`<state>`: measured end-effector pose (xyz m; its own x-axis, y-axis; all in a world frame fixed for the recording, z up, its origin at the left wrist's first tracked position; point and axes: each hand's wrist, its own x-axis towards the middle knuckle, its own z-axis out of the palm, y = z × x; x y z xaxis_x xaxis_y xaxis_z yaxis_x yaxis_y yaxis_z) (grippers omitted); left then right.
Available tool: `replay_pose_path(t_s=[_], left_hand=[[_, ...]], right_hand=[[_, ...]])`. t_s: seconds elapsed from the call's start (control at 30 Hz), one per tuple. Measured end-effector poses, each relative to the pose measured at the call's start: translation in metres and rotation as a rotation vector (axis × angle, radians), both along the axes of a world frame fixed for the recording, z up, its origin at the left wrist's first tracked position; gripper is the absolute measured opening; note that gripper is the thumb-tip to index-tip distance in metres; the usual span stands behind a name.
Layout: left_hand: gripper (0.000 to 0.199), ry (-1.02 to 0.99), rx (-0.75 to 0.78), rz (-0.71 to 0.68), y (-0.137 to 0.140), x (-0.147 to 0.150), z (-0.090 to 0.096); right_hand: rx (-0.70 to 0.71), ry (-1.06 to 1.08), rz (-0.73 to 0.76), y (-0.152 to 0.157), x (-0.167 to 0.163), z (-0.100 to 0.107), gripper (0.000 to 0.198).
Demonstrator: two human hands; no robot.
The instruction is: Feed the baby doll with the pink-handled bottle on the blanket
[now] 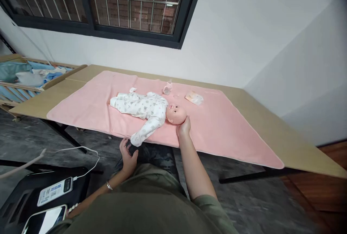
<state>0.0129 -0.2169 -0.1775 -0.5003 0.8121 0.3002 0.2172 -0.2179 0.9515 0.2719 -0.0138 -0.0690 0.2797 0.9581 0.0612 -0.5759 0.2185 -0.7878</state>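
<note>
doll (pixel 148 109): lying on pink blanket (pixel 222 125), table centre, head toward 3 o'clock
right hand (pixel 184 127): open, cupping doll head from 6 o'clock
left hand (pixel 128 158): open, fingers loose, just below doll's sleeve at 7 o'clock
bottle (pixel 167 87): 12 o'clock of doll

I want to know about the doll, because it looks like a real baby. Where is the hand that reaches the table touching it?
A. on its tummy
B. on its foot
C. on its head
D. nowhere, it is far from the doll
C: the right hand rests against the head of the doll, which lies on its back on the pink blanket; the left hand is lower down, near the end of the doll's sleeve.
</note>
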Motion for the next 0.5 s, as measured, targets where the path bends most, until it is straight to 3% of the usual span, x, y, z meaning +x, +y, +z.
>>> replay_pose_path(t_s=[0.13, 0.23, 0.5], left_hand=[[0.029, -0.297, -0.261, -0.214, 0.01, 0.008, -0.021], [0.026, -0.449, -0.396, -0.385, 0.02, 0.005, -0.024], [0.016, -0.525, -0.489, -0.555, 0.029, -0.001, -0.031]], right_hand=[[-0.051, 0.019, -0.013, 0.005, 0.004, -0.003, 0.059], [-0.068, 0.04, -0.02, 0.008, 0.004, -0.003, 0.059], [-0.066, 0.052, -0.019, 0.01, 0.008, -0.004, 0.052]])
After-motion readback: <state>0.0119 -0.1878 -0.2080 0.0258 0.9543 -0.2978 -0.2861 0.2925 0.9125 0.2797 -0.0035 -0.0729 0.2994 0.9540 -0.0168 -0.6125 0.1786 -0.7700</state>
